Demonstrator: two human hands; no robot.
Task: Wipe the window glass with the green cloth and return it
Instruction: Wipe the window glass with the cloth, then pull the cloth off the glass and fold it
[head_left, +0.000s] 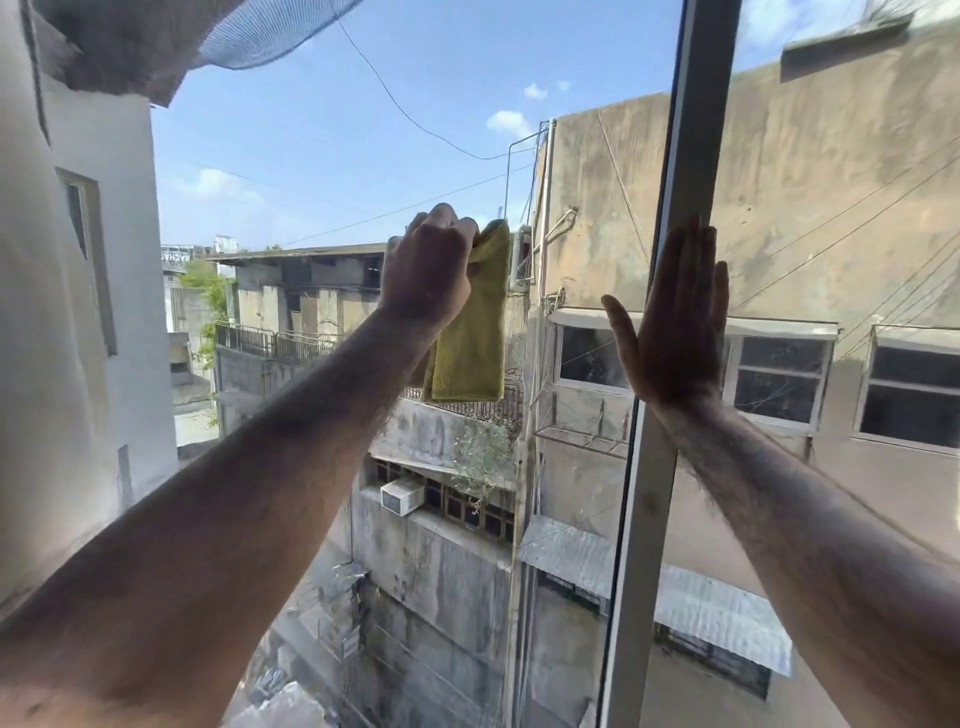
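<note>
Glass (322, 171) fills the view, with sky and worn concrete buildings behind it and a pale frame bar (670, 364) running top to bottom at about 3 o'clock from centre. The left hand (428, 265) is closed in a fist near the middle of the pane, clamped on the top edge of the green cloth (470, 332), which hangs folded straight down from the knuckles toward 6 o'clock. The right hand (675, 322) is open and flat, fingers together and pointing to 12 o'clock, thumb spread toward 10 o'clock, its palm against the frame bar and the glass beside it. The two hands are near each other but apart. Both forearms are bare.
</note>
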